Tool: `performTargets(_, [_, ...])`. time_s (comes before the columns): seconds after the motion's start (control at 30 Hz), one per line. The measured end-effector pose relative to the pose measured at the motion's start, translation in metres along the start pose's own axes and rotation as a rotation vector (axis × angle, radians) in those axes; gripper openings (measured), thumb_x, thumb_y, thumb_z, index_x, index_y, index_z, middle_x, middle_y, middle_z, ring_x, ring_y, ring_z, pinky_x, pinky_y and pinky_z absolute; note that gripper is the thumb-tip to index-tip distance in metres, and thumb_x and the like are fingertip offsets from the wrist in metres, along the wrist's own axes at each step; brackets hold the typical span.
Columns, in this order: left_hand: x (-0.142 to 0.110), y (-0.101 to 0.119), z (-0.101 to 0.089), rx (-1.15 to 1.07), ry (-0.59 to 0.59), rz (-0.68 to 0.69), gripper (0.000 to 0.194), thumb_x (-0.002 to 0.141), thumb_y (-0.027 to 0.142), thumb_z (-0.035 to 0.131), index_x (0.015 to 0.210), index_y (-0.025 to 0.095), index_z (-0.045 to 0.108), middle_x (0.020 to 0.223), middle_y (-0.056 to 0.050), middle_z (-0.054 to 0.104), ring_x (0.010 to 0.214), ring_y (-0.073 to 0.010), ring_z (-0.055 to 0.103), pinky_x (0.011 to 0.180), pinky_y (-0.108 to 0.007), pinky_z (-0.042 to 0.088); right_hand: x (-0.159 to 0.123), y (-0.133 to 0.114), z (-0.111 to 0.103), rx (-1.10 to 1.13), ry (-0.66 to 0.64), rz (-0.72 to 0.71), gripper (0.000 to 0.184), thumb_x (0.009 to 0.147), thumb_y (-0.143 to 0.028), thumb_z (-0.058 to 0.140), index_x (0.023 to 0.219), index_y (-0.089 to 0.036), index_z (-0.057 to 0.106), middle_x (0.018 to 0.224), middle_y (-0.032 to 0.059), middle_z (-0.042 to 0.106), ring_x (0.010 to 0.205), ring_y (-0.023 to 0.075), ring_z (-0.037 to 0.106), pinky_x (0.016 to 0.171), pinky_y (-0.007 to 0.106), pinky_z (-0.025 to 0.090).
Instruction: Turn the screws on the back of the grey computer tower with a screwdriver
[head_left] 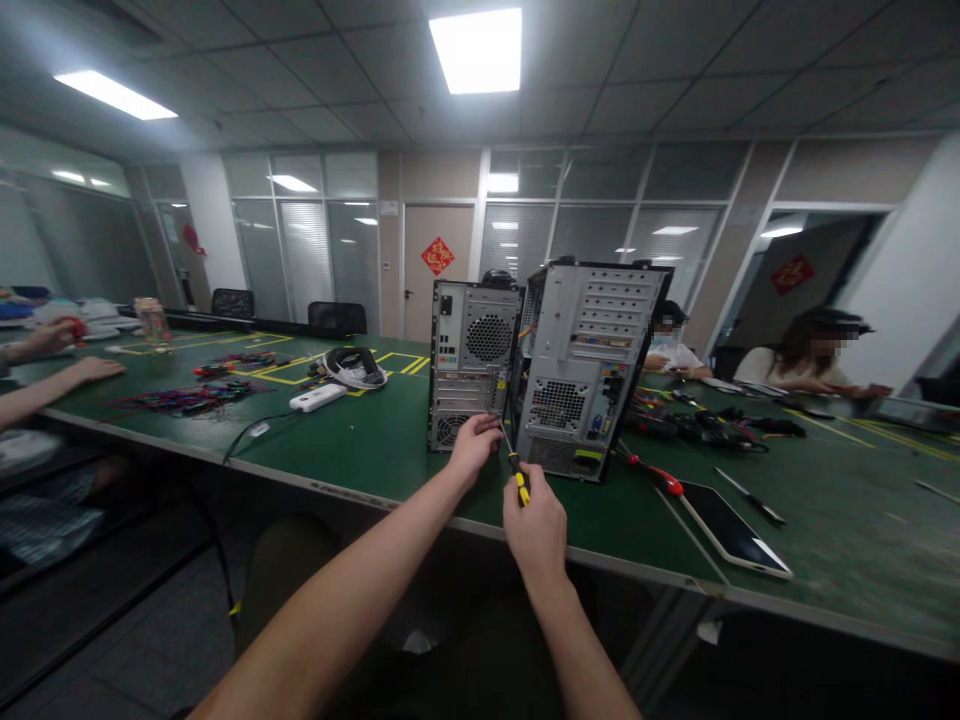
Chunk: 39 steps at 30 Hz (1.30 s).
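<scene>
Two computer towers stand upright side by side, rear panels facing me: a smaller left tower (489, 378) and a taller right tower (562, 320). My right hand (537, 518) is closed around the yellow-and-black handle of a screwdriver (520, 482). Its shaft points up and away, with the tip by the lower right edge of the left tower. At that same edge is my left hand (474, 450), its fingers bent together close to the screwdriver's shaft. Whatever those fingers may pinch is hidden.
Right of the towers lie a tablet-like device (735, 530), a red-handled tool (664, 478), a slim tool (750, 497) and black cables (690, 425). A white power strip (319, 397) and wire bundles (195, 396) lie left. Other people sit at both sides of the green table (360, 450).
</scene>
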<state>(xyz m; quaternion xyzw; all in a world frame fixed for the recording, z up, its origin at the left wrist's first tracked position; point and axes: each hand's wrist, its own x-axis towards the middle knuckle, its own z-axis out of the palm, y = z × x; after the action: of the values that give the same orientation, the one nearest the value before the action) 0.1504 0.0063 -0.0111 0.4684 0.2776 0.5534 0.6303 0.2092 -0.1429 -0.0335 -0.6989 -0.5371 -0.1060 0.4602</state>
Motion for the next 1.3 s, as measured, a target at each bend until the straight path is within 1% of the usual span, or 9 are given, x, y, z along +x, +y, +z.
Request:
performTargets(0.1, [-0.0022,0.0016,0.0012,-0.017,0.010,-0.007,0.033,0.069,0.003,0.069,0.100,0.014,0.071,0.111,-0.014,0.075,0.083,-0.0176,0.070,0.062,-0.024,0.047,0.0006,0.0008,0.0006,0.016,-0.002,-0.018,0.025,0.098,-0.027,0.047,0.117,-0.019,0.062,0.110,0.0109,0.075,0.092,0.0240,0.072,0.075,0.029,0.047])
performTargets(0.23, [-0.0046,0.0019,0.0018,-0.079,0.010,-0.022,0.034,0.068,0.003,0.071,0.100,0.015,0.071,0.113,-0.014,0.075,0.083,-0.0169,0.071,0.064,-0.024,0.048,0.0009,0.0016,0.0004,0.036,-0.015,-0.028,0.026,0.099,-0.028,0.046,0.117,-0.020,0.062,0.111,0.0105,0.075,0.095,0.0251,0.072,0.077,0.030,0.048])
performTargets(0.47, [-0.0079,0.0036,0.0008,-0.135,0.025,-0.063,0.036,0.066,0.004,0.074,0.100,0.015,0.072,0.116,-0.014,0.074,0.082,-0.0147,0.071,0.066,-0.024,0.047,0.0009,-0.0019,-0.0041,0.029,-0.023,-0.032,0.026,0.099,-0.028,0.046,0.117,-0.020,0.062,0.111,0.0105,0.075,0.093,0.0235,0.072,0.076,0.029,0.048])
performTargets(0.67, [-0.0074,0.0033,0.0002,-0.155,0.029,-0.085,0.037,0.065,0.006,0.075,0.100,0.016,0.073,0.119,-0.014,0.075,0.082,-0.0146,0.071,0.065,-0.023,0.047,0.0005,-0.0025,-0.0050,0.026,-0.031,-0.027,0.027,0.098,-0.029,0.045,0.117,-0.019,0.062,0.110,0.0117,0.075,0.093,0.0248,0.072,0.077,0.030,0.048])
performTargets(0.77, [-0.0075,0.0035,-0.0008,-0.168,0.029,-0.094,0.037,0.063,0.006,0.075,0.099,0.016,0.074,0.116,-0.013,0.075,0.081,-0.0142,0.070,0.065,-0.023,0.047,0.0006,-0.0016,-0.0044,0.029,-0.038,-0.025,0.027,0.099,-0.029,0.046,0.118,-0.019,0.062,0.114,0.0122,0.074,0.097,0.0250,0.072,0.079,0.030,0.048])
performTargets(0.97, [-0.0084,0.0042,-0.0030,-0.200,0.026,-0.098,0.036,0.063,0.006,0.073,0.098,0.015,0.075,0.103,-0.010,0.077,0.077,-0.0135,0.069,0.066,-0.023,0.046,0.0012,-0.0015,-0.0045,0.027,-0.068,-0.022,0.028,0.099,-0.028,0.045,0.120,-0.019,0.062,0.117,0.0117,0.074,0.100,0.0253,0.072,0.082,0.031,0.048])
performTargets(1.1, [-0.0068,0.0027,-0.0032,-0.221,0.017,-0.101,0.036,0.063,0.004,0.072,0.097,0.015,0.076,0.100,-0.011,0.077,0.082,-0.0155,0.071,0.068,-0.024,0.046,0.0009,-0.0012,-0.0044,0.022,-0.058,-0.040,0.026,0.099,-0.028,0.046,0.117,-0.019,0.062,0.115,0.0119,0.075,0.097,0.0243,0.072,0.079,0.030,0.048])
performTargets(1.3, [-0.0040,0.0020,-0.0014,-0.227,0.011,-0.113,0.036,0.062,0.002,0.073,0.095,0.015,0.076,0.095,-0.010,0.077,0.086,-0.0171,0.072,0.071,-0.025,0.047,0.0005,-0.0013,-0.0041,0.024,-0.060,-0.046,0.027,0.098,-0.028,0.045,0.117,-0.019,0.062,0.118,0.0120,0.074,0.100,0.0255,0.072,0.081,0.031,0.048])
